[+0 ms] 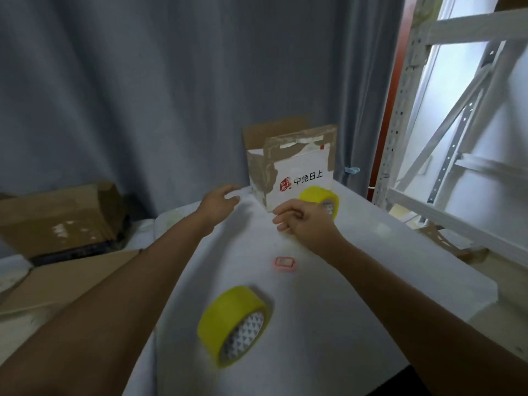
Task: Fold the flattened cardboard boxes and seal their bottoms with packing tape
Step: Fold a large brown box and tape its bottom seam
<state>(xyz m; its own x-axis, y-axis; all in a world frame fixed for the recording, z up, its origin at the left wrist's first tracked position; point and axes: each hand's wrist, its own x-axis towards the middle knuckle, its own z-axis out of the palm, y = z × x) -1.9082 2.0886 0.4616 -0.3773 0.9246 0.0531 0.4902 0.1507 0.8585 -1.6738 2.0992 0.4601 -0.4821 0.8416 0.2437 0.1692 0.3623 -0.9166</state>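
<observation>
The left hand (221, 199) reaches out over the far left part of the white table (328, 310), its fingers loosely spread and holding nothing, fingertips just short of the white box (297, 170); the right hand (303, 221) hovers near the far middle of the table with fingers curled inward, and whether it pinches anything small cannot be told through the blur; it sits just in front of the far tape roll (318, 200), a yellow roll lying against the foot of the box near the far edge; the box stands upright at the far edge, white-faced with red and black printing, its brown flaps open at the top and strips of old tape across them; a small pink-rimmed object (284, 263) lies flat on the table between the two forearms, nearer the person than the right hand; nearer still, towards the near left edge, lies the near tape roll (233, 324), yellow with a patterned core, tilted on its side; off the left edge of the table rest a flattened cardboard sheet (65, 278) and, beyond it, a worn brown carton (60, 221); a grey curtain (171, 81) hangs behind the far edge; a white metal shelving frame (457, 138) stands past the right edge.
</observation>
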